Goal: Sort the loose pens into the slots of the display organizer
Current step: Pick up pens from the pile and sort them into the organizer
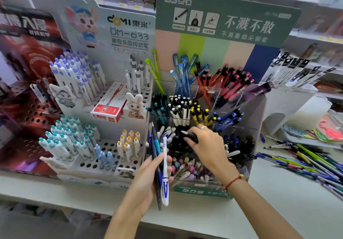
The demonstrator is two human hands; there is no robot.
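Midway through the sort, your right hand [206,144] hovers over the clear acrylic tiered display organizer [258,108], its fingers curled round a short black pen with a silver tip [189,135] above the middle tier's dark-pen compartment. Your left hand [148,179] grips an upright bundle of loose pens [157,155], among them a white pen with blue lettering [165,171], a teal one and a dark blue one, held just in front of the organizer's left corner. More unsorted pens lie in a scattered heap of green, blue and black pens [306,162] on the white shelf [269,201], to the organizer's right.

By the look of it, you are placing the black pen. The next move calls for tipping it upright and lowering it into the compartment holding matching black barrels, without knocking the white-capped pens beside them. After that, draw one pen from the left-hand bundle and match its colour to a slot; the white perforated pen stand [104,157] to the left holds other stock.
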